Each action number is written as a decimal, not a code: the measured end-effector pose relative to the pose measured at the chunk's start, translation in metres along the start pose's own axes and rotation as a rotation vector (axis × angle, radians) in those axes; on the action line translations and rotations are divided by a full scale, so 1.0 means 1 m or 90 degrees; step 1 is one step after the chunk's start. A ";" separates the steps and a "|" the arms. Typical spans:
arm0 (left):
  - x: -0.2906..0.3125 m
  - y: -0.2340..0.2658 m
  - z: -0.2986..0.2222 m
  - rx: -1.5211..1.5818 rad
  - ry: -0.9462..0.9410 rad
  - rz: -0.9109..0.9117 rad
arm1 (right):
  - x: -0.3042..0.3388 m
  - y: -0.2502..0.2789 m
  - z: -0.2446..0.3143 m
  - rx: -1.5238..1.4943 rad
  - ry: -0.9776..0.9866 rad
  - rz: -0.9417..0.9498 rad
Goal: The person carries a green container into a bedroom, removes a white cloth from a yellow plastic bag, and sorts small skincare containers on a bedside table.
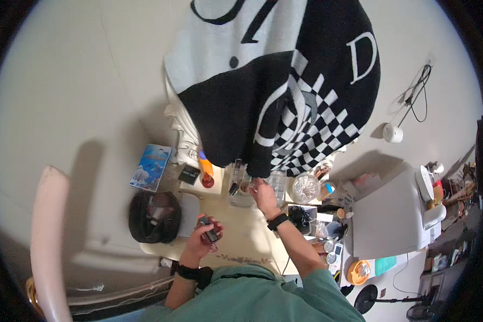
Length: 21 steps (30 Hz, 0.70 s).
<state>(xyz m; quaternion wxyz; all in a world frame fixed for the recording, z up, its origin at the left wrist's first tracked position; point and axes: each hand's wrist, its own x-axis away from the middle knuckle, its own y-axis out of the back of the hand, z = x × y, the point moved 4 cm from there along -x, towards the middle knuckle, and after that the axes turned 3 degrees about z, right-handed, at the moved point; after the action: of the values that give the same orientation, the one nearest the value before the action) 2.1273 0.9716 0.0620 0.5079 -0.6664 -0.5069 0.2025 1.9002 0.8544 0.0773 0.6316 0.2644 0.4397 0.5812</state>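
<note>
My left hand (203, 239) is closed around a few small dark containers (210, 231), one a black rectangular piece with a paler marking and another reddish and see-through. They look like small cosmetics, but their exact kind is unclear. At the back of the cream table (236, 222), my right hand (265, 197) reaches into a clear plastic organizer box (241, 199), its fingers bent together at the tips. Whatever those fingertips hold is too small to make out. Slim dark sticks (235, 180) stand in the organizer. A black-and-white patterned cloth (284, 107) hangs just above the right hand.
Left of the table's middle are a round black bag (154, 217), a blue book (151, 167), a dark green box (189, 174) and an orange-and-red bottle (206, 174). To the right stand a clear round container (306, 187), a box of black cables (300, 217) and a white cabinet (389, 214).
</note>
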 end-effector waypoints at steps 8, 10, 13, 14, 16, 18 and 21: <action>0.006 -0.012 -0.005 0.004 0.077 0.000 | -0.010 0.033 -0.021 -0.182 -0.040 -0.051; 0.003 -0.004 -0.001 -0.010 0.058 0.002 | -0.019 0.058 -0.025 -0.203 -0.031 -0.135; 0.000 -0.002 0.001 -0.015 0.051 -0.002 | -0.036 0.071 -0.045 -0.186 -0.026 -0.191; 0.000 -0.002 0.002 -0.001 0.062 -0.012 | -0.039 0.069 -0.051 -0.161 -0.031 -0.187; 0.000 -0.001 0.004 -0.005 0.058 -0.007 | -0.046 0.062 -0.058 -0.138 -0.034 -0.184; 0.000 -0.001 0.005 -0.008 0.055 -0.004 | -0.049 0.050 -0.062 -0.021 -0.064 -0.093; 0.002 -0.003 0.005 0.002 0.040 -0.005 | -0.050 0.037 -0.065 -0.032 -0.023 -0.090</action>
<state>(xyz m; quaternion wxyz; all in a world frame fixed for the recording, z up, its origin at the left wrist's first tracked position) 2.1229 0.9755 0.0635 0.5255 -0.6697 -0.4927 0.1805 1.8289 0.8014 0.0902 0.6854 0.2274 0.4310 0.5411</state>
